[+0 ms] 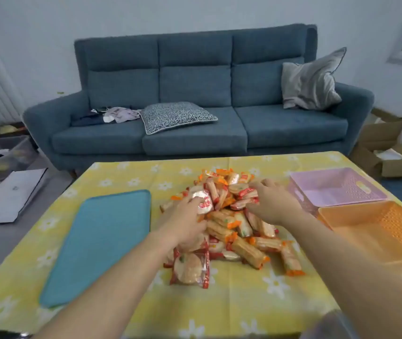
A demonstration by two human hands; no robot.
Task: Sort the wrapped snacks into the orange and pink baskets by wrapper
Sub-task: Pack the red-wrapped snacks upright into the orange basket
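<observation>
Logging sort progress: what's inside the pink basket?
The pink perforated plastic basket shows only its bare floor and inner walls; nothing visible lies in it. Its near wall hides a strip of floor along that side, so that strip is unconfirmed.

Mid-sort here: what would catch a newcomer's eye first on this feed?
The heap of red- and orange-wrapped snacks in the middle of the yellow flowered tablecloth, with the left hand and right hand both reaching into it. Next, the pink basket and orange basket at the right edge, nothing visible inside either, and the teal tray lying to the left.
</observation>
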